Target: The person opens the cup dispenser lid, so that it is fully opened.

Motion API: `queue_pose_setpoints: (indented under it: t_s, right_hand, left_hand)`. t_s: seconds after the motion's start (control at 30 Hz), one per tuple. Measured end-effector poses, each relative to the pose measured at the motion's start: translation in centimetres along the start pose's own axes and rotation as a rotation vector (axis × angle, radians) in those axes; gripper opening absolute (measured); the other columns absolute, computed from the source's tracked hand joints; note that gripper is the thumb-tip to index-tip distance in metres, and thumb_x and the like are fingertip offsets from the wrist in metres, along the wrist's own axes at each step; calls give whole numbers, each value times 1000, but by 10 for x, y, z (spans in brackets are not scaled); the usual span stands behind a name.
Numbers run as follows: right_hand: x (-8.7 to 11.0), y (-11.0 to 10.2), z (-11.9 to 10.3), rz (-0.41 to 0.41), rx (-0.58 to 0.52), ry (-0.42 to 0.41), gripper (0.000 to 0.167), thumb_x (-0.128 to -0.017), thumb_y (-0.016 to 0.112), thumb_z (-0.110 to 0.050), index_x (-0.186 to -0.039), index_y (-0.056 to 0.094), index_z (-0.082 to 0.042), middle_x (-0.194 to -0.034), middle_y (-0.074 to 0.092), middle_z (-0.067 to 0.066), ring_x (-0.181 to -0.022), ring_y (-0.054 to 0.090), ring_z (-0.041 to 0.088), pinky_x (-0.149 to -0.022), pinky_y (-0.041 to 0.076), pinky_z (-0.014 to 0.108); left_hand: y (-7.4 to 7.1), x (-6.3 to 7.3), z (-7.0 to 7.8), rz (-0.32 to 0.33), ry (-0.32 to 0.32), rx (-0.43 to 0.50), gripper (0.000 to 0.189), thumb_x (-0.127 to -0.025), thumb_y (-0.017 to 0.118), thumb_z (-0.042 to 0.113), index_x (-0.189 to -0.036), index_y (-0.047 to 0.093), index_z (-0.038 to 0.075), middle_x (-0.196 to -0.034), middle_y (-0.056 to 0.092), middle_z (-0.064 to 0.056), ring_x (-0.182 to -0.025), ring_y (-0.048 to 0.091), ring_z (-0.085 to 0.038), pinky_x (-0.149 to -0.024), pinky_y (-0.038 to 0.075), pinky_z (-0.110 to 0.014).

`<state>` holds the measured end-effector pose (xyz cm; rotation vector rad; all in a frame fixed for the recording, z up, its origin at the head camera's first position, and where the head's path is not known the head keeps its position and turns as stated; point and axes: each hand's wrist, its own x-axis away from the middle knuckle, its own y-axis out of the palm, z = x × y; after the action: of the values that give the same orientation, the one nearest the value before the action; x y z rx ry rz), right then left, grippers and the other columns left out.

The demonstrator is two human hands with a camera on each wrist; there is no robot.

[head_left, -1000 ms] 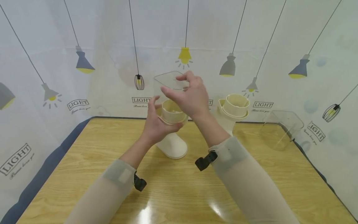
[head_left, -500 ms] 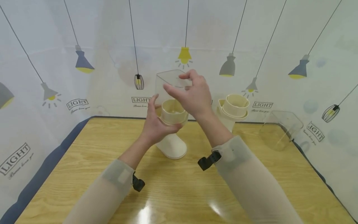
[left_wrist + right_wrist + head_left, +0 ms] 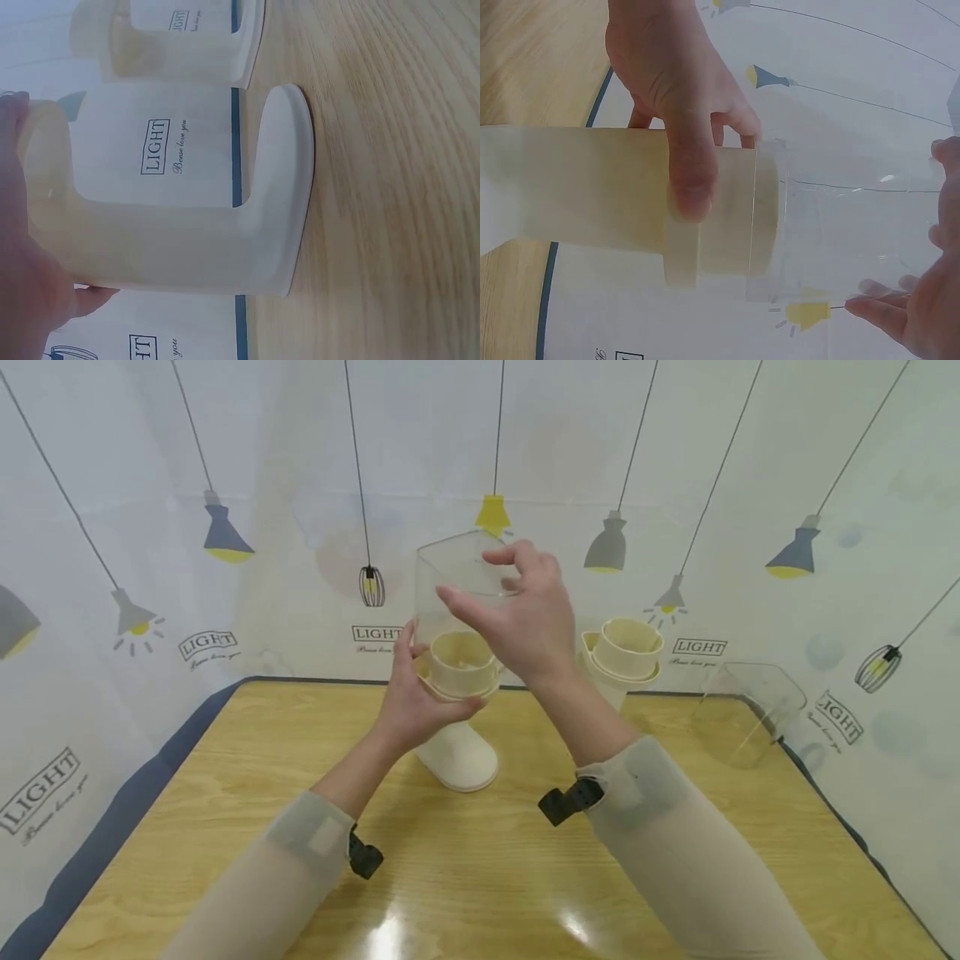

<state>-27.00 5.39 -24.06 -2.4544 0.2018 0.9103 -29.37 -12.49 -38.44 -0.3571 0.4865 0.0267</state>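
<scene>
A cream plastic dispenser stand (image 3: 459,758), with a flat foot and a round collar (image 3: 461,675) on top, stands upright on the table. My left hand (image 3: 416,697) grips its upper part just below the collar; in the left wrist view the stand's column (image 3: 165,244) fills the middle, with the foot on the wood. A clear square-sided container (image 3: 442,581) is held over the collar by my right hand (image 3: 528,618), thumb and fingers spread around its upper end. In the right wrist view the container's lower end (image 3: 769,225) overlaps the collar's rim.
A second cream stand (image 3: 628,652) of the same shape stands behind my right forearm. Another clear container (image 3: 750,714) is at the table's back right corner. A curtain printed with lamps (image 3: 285,485) hangs close behind the table's far edge (image 3: 322,679).
My right hand has moved slightly right and the clear container has risen a little above the collar. The left hand keeps its grip on the stand, and the head view has tilted slightly.
</scene>
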Motion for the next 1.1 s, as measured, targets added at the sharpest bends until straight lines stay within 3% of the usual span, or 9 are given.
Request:
queue_pose_setpoints:
  t_s: [0.23,0.37,0.67,0.83,1.1]
  right_hand:
    - [2,-15,-6,33,-72,-48,55,-84,95,-40,-122,69,-10,-135,65,11,-115,74,29,-100,64,36]
    - [2,-26,-7,41,-106,-43,53,-84,95,-38,-119,67,-9,-137,64,11,-119,75,30,-100,64,38]
    - [3,-54,-1,70,-135,-43,51,-86,94,-35,-118,65,-7,-139,64,6,-124,74,30,-102,63,46]
    - [6,-71,3,87,-115,-8,52,-85,94,-36,-120,66,-9,-142,62,5,-124,74,26,-100,63,48]
    - [13,-100,18,118,-58,26,49,-85,93,-38,-121,67,-16,-136,63,-4,-123,75,25,-93,62,29]
  left_hand:
    - [-1,3,-3,71,-17,-49,139,-65,106,39,-169,17,16,-155,35,-18,-139,45,-30,-124,40,-55]
    - [-5,3,-3,82,-63,-30,135,-66,106,38,-166,18,15,-152,42,-19,-135,51,-31,-120,45,-54]
    - [-27,3,-8,11,-106,67,129,-74,103,31,-169,16,20,-163,47,-11,-147,50,-31,-123,44,-60]
    - [-33,3,-13,-33,-130,66,126,-79,101,35,-172,18,17,-168,43,-11,-154,44,-29,-126,41,-59]
    - [-35,5,-17,-70,-159,26,117,-83,97,42,-173,27,17,-169,34,-14,-153,43,-31,-125,42,-58]
